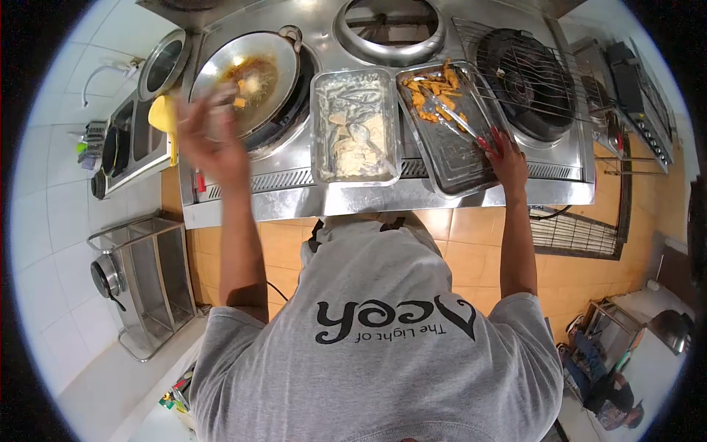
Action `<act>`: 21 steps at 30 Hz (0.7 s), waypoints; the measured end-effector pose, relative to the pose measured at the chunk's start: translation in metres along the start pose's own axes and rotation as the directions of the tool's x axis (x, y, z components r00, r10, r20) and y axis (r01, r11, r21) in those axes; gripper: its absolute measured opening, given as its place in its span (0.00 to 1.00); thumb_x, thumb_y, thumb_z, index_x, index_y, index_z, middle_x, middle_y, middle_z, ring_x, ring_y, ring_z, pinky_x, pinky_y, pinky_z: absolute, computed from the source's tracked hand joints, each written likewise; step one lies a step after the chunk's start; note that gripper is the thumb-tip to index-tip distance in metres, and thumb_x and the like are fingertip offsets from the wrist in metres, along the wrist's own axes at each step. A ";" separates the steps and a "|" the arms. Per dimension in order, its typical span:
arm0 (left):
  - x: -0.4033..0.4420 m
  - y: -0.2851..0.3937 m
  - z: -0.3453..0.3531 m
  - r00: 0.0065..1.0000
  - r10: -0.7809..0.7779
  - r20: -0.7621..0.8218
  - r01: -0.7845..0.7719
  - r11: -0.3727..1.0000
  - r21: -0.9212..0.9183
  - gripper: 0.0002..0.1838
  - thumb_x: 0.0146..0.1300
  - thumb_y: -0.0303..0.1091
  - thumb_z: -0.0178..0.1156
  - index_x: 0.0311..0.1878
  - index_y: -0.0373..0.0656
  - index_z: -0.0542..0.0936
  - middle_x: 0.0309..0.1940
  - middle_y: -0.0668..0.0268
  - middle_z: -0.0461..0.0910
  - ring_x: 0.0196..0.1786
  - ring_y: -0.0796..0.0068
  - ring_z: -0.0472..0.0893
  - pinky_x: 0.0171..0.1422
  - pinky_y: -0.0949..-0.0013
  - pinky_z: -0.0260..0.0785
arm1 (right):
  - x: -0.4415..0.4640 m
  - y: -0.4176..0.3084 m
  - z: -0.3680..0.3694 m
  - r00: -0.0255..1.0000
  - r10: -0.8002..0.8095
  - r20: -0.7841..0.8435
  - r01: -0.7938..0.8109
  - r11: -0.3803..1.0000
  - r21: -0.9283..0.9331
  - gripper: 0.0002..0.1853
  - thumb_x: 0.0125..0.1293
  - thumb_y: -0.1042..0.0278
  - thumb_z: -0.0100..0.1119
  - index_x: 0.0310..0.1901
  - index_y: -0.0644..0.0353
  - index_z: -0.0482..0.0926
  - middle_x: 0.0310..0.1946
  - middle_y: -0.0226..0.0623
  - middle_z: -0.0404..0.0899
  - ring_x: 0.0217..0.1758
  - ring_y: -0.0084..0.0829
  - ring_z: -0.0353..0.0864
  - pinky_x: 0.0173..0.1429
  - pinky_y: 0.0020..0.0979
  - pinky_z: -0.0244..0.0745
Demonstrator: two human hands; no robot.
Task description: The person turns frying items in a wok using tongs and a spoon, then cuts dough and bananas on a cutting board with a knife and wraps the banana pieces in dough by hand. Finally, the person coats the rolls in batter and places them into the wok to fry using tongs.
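Observation:
My left hand (213, 140) is smeared by motion over the near left side of a wok (258, 44). Its fingers are too blurred to tell whether they hold anything. Browned oil and pale food pieces (252, 85) are in the wok. At the right, my right hand (508, 158) grips the red handle of metal tongs (462, 124). The tongs reach across a dark metal tray (456, 171) towards fried orange-brown pieces (434, 92) at its far end. Between wok and tray is a rectangular metal pan (319, 129) with floury, pale coated pieces (357, 144).
A round burner ring (390, 43) is behind the pans. A wire rack (582, 88) covers the dark right burner (526, 85). A yellow utensil (163, 114) stands left of the wok. A metal cart (158, 272) is lower left. Another person (607, 390) is at lower right.

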State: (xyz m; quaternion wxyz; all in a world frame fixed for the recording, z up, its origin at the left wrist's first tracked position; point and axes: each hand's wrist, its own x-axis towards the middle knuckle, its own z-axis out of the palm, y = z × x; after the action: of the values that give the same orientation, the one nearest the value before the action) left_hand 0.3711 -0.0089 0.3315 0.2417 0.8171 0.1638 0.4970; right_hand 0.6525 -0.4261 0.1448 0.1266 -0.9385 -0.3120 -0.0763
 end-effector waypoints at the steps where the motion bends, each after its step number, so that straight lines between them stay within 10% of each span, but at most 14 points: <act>1: -0.010 -0.007 0.014 0.990 0.048 0.132 -0.061 0.993 0.097 0.33 0.58 0.35 0.63 0.65 0.44 0.62 0.48 0.56 0.77 0.54 0.63 0.74 0.59 0.56 0.64 | 0.001 -0.001 -0.002 1.000 0.025 0.018 -0.025 1.000 -0.005 0.34 0.49 0.51 0.67 0.59 0.47 0.68 0.55 0.35 0.74 0.48 0.48 0.78 0.44 0.43 0.78; 4: -0.073 -0.030 0.074 0.689 -0.189 0.700 -0.141 0.912 0.385 0.39 0.50 0.38 0.67 0.67 0.54 0.63 0.43 0.62 0.79 0.51 0.58 0.74 0.65 0.46 0.55 | 0.006 -0.013 -0.007 0.999 0.019 0.051 -0.019 1.000 0.005 0.34 0.49 0.55 0.68 0.60 0.46 0.68 0.54 0.36 0.74 0.47 0.48 0.78 0.45 0.42 0.78; 8: -0.065 -0.011 0.081 0.872 -0.078 0.484 0.006 0.989 0.149 0.41 0.49 0.39 0.67 0.68 0.57 0.61 0.45 0.67 0.79 0.54 0.64 0.74 0.65 0.40 0.51 | 0.010 -0.001 0.002 0.990 0.026 0.137 -0.031 0.999 0.034 0.37 0.46 0.58 0.69 0.61 0.48 0.66 0.54 0.40 0.74 0.48 0.48 0.77 0.48 0.43 0.76; 10: -0.072 -0.009 0.088 0.618 -0.220 0.754 -0.058 0.945 0.322 0.39 0.50 0.33 0.67 0.67 0.56 0.63 0.49 0.70 0.79 0.55 0.66 0.74 0.67 0.41 0.49 | 0.017 -0.007 -0.001 0.970 0.046 0.238 -0.048 0.999 0.005 0.39 0.44 0.59 0.69 0.61 0.49 0.65 0.54 0.41 0.73 0.48 0.48 0.77 0.48 0.44 0.76; 14: -0.085 -0.017 0.095 0.706 -0.107 0.700 -0.103 0.962 0.252 0.38 0.53 0.40 0.65 0.68 0.58 0.61 0.49 0.69 0.79 0.59 0.65 0.71 0.67 0.34 0.39 | 0.027 -0.028 -0.027 0.948 0.178 0.265 -0.186 0.983 0.005 0.38 0.45 0.61 0.67 0.61 0.52 0.66 0.50 0.46 0.74 0.45 0.51 0.77 0.47 0.45 0.76; 17: -0.093 -0.008 0.096 0.673 -0.160 0.723 -0.020 0.972 0.234 0.39 0.54 0.48 0.62 0.69 0.59 0.58 0.51 0.66 0.78 0.65 0.61 0.65 0.65 0.28 0.27 | 0.014 -0.016 -0.028 0.982 -0.104 0.160 0.103 0.995 0.019 0.29 0.49 0.62 0.62 0.56 0.56 0.69 0.44 0.49 0.75 0.42 0.55 0.77 0.46 0.46 0.75; 21: -0.099 -0.017 0.084 0.640 -0.218 0.737 0.050 0.969 0.243 0.38 0.55 0.44 0.60 0.69 0.58 0.58 0.50 0.62 0.78 0.66 0.58 0.63 0.65 0.28 0.26 | -0.029 -0.047 -0.109 0.955 0.038 0.295 -0.104 0.972 0.211 0.23 0.49 0.66 0.61 0.50 0.61 0.75 0.36 0.52 0.79 0.40 0.52 0.78 0.43 0.43 0.73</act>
State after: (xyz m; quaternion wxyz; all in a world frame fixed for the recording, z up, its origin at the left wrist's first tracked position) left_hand 0.4007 -0.0643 0.2167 0.2407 0.9551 0.1572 0.0716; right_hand 0.5940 -0.4378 0.2511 0.1875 -0.9298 -0.2998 0.1020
